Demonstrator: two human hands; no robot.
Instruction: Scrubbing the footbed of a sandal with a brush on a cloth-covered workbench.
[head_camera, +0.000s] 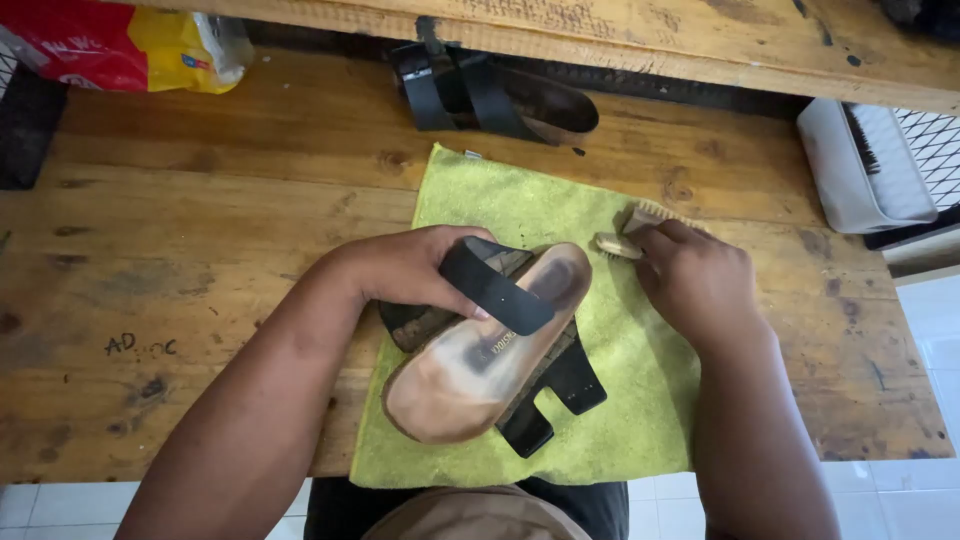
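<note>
Mid-clean on a sandal (480, 350): footbed up, lying on a green cloth (640, 400) between the two hands. Left hand (405, 268) clamped over the sandal's near edge, fingers tucked under a black strap (495, 288), pinning it flat. Right hand (695, 275) closed around a small wooden brush (625, 235), bristles pointing down, just beyond the toe end and apart from the footbed, resting on or just above the cloth; hard to tell which.

Judged as the scrubbing step, with the brush off the sole. Next stroke likely calls for bringing the bristles back onto the stained patches while keeping the left grip firm so the sandal does not skid on the cloth, and lifting the strap clear of the brush path.

Footbed: tan, suede-like, contoured, with dark worn patches at heel and toe. Sole edge grainy, cork-looking. Straps black, matte, stiff, one splayed open under the sandal toward the body. Cloth fluffy, terry-like, lime green, rumpled at the corners. Table (200, 250) under both hands rough planked wood, scuffed and stained.

Beyond the left hand, a second sandal (500, 100) with black straps under a raised plank. Far beyond the right hand, a white tray (850, 185) holding another brush. Far out past the left, a red and yellow packet (130, 45).
</note>
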